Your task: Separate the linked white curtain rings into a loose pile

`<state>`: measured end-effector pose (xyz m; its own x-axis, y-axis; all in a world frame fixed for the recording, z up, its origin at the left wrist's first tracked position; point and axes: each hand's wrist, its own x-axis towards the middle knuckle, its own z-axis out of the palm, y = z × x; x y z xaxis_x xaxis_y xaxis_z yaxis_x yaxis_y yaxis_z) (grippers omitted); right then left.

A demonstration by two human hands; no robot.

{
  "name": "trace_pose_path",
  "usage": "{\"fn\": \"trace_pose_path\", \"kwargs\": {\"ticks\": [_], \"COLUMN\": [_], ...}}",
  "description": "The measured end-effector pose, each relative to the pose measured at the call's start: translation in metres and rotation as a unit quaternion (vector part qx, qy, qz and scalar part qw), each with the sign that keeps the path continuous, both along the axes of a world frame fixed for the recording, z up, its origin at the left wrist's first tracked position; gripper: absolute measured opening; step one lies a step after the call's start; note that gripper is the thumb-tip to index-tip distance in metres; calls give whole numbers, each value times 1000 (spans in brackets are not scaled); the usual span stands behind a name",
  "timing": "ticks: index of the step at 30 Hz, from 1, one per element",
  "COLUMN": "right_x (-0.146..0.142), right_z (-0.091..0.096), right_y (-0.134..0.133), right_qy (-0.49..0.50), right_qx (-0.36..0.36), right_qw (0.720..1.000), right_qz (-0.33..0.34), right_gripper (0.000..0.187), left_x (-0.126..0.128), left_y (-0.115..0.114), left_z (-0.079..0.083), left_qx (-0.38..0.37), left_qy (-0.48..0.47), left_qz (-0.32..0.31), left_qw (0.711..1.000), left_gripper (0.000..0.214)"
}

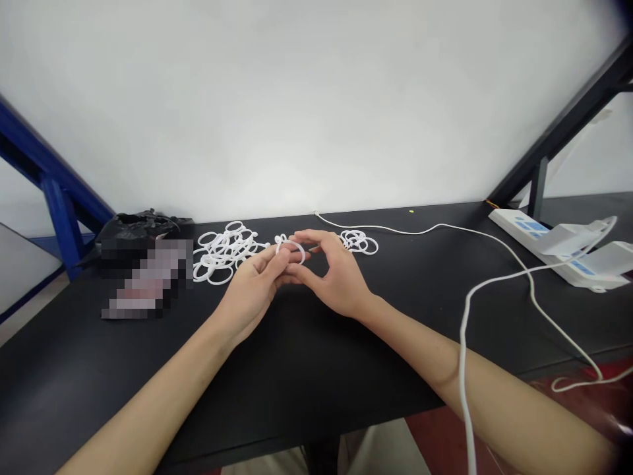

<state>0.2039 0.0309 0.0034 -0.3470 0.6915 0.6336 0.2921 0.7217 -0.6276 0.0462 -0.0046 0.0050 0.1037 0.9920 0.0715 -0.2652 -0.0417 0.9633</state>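
A white plastic ring [303, 253] with a small loop at its top is held up over the black table. My left hand [254, 280] is closed on its left side, the thumb pressing it against the fingers. From the other side, my right hand [339, 274] curves its thumb and fingers around the same ring, the fingertips at its edge. A tangled pile of similar white rings [220, 275] lies left of my hands. Behind my right hand is a smaller group of white rings [366, 245].
A crumpled black plastic bag [133, 227] and a blurred-out object [153, 277] sit at the left. At the right stands a white device with blue labels [529, 227]. A white cable [465, 330] crosses over my right forearm.
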Motion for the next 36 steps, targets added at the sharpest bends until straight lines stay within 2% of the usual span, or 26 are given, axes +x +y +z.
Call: {"fn": "trace_pose_path", "kwargs": {"ticks": [4, 6, 8, 10, 12, 15, 18, 24, 36], "right_x": [-1, 0, 2, 3, 4, 4, 2, 1, 3], "right_z": [6, 9, 10, 9, 8, 6, 5, 6, 10], "right_y": [-9, -11, -11, -9, -6, -3, -1, 2, 3], "right_qy": [-18, -24, -24, -25, -28, -28, -4, -8, -10], "right_qx": [5, 8, 3, -15, -35, -68, -95, -96, -89], "right_qw": [1000, 999, 999, 999, 999, 997, 995, 995, 996], "right_qz": [3, 20, 29, 22, 15, 23, 30, 13, 14], "right_gripper": [43, 46, 45, 40, 31, 20, 19, 17, 15], "left_x": [-6, -10, -14, -16, -18, -17, -16, -15, -15], "left_y": [-3, -4, -4, -4, -4, -4, -5, -5, -6], "left_z": [-1, 2, 4, 5, 5, 4, 4, 2, 2], "left_qx": [3, 11, 30, 62, 96, 130, 133, 114, 154], "left_qy": [-12, 39, 129, 244, 348, 424, 430, 404, 451], "left_qz": [-15, -13, 19, 65, 93, 90, 88, 94, 114], "left_qw": [1000, 999, 991, 966, 928, 892, 889, 903, 872], "left_gripper": [34, 34, 33, 37, 42, 42, 38, 39, 35]}}
